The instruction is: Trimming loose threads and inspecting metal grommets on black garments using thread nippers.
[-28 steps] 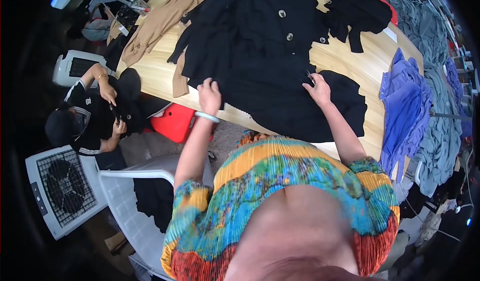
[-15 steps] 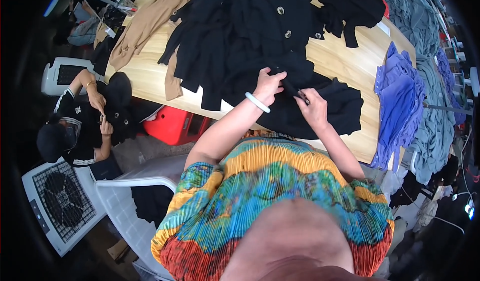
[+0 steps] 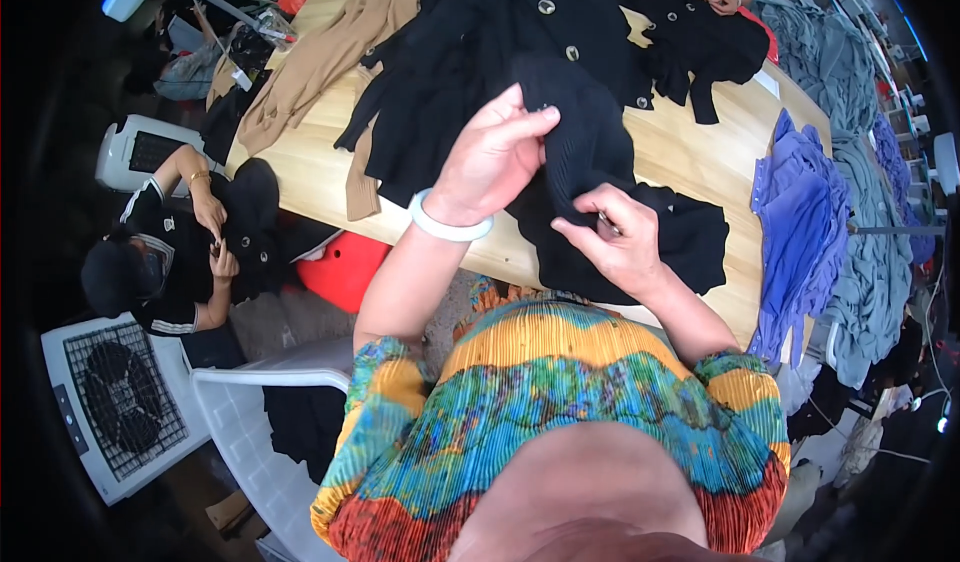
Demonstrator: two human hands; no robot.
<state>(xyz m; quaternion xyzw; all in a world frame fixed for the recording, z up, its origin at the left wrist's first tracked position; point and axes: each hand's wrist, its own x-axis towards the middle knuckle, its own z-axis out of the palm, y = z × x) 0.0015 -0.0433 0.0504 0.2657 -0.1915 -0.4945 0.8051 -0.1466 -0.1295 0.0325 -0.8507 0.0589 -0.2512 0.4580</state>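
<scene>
Head view: my left hand (image 3: 490, 157) pinches a fold of the black buttoned cardigan (image 3: 560, 112); my right hand (image 3: 620, 237) grips it lower, both closed, over the wooden table (image 3: 690, 152).

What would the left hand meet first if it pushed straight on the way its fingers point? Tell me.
The left hand points up and right, its fingers already pinching a raised fold of the black knitted button-front garment. That fold is what it meets at once; beyond it probably lies more of the same black knit, though depth is unclear.

Left hand (image 3: 490, 157) raised, fingers pinched, right hand (image 3: 615, 242) lower, fingers curled closed, forearms converging
</scene>
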